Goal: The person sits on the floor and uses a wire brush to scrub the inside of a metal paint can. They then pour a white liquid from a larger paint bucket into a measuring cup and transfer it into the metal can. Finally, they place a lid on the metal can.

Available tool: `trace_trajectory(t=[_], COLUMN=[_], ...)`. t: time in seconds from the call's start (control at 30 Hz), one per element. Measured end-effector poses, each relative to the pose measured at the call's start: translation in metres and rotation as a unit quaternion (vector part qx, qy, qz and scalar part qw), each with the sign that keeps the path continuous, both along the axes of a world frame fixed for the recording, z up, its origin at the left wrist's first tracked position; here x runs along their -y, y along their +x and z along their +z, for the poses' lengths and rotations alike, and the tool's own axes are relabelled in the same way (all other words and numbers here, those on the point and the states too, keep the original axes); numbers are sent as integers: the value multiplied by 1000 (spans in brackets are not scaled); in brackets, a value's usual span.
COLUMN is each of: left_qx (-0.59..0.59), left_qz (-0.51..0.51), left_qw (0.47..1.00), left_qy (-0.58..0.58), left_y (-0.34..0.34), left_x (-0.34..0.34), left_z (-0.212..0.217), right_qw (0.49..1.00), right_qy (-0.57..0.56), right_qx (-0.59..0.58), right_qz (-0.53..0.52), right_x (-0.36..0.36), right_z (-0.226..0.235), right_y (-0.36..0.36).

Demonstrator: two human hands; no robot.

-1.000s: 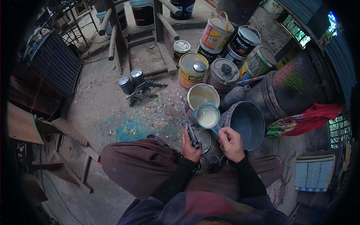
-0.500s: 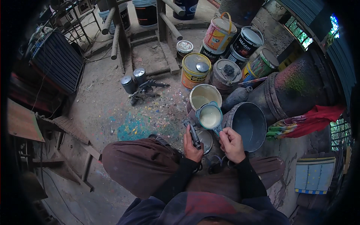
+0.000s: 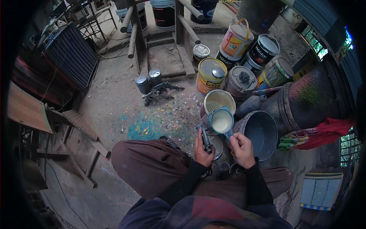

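Observation:
My right hand [image 3: 241, 150] grips the handle of a small blue-grey jug [image 3: 222, 121] filled with cream-coloured paint, held level just above an open can of the same pale paint [image 3: 218, 101]. My left hand [image 3: 203, 150] is closed around a dark, stick-like tool [image 3: 204, 136] that points up and away from me. Under both hands, partly hidden, lies a round metal lid or can top [image 3: 218, 147]. I crouch with my knees [image 3: 148, 164] wide, in dark sleeves.
An empty dark blue bucket [image 3: 261, 133] stands right of my hands, with a big dark drum [image 3: 309, 99] beyond it. Several paint cans [image 3: 244, 42] cluster at the back right. A spray gun [image 3: 158, 93] and two small tins [image 3: 148, 80] lie on the paint-spattered floor.
The jug of pale paint has lifted slightly and shifted toward the open can. My left hand keeps the tool in nearly the same place.

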State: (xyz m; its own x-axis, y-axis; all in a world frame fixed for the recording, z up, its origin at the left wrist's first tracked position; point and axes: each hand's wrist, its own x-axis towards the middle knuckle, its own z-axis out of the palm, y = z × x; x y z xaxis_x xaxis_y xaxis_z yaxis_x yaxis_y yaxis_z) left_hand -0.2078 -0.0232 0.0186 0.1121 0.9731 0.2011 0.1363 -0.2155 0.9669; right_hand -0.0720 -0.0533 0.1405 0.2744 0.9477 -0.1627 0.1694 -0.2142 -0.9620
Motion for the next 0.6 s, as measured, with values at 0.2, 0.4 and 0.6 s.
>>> trace_trajectory(t=[0.2,0.4,0.6], left_qx=[114,173,124], left_qz=[-52,-57,-60], left_qw=[990,972,986], left_qy=[-64,-147,-93], left_y=[1,1,0], left_x=[1,3,2], left_z=[-12,-11,-18], right_qw=[1000,1000,999], right_qy=[16,3,0], right_qx=[20,20,45], right_qz=[18,13,15], right_x=[0,1,0], right_z=[-3,2,5], right_y=[4,1,1])
